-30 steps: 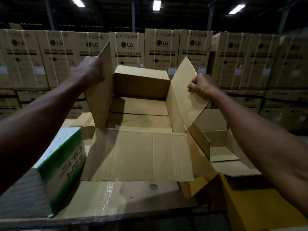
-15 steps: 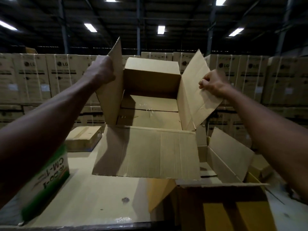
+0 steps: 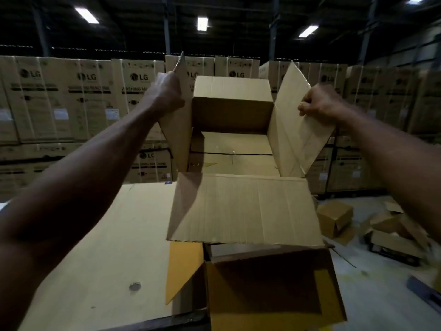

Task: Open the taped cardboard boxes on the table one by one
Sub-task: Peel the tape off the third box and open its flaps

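Over the table [image 3: 100,247] (both hands gripping) an open box [image 3: 238,206].

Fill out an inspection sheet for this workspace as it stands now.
Surface: table covered in tan cardboard sheeting, a small dark mark near its front.
Job's things: open box held up, all four flaps spread, inside looks empty.
Clutter: another open box at the table's front edge; loose boxes on the floor to the right.
Hands: left hand grips the left flap; right hand grips the right flap.
Cables: nothing seen.
Surroundings: stacked LG cartons, ceiling lights.
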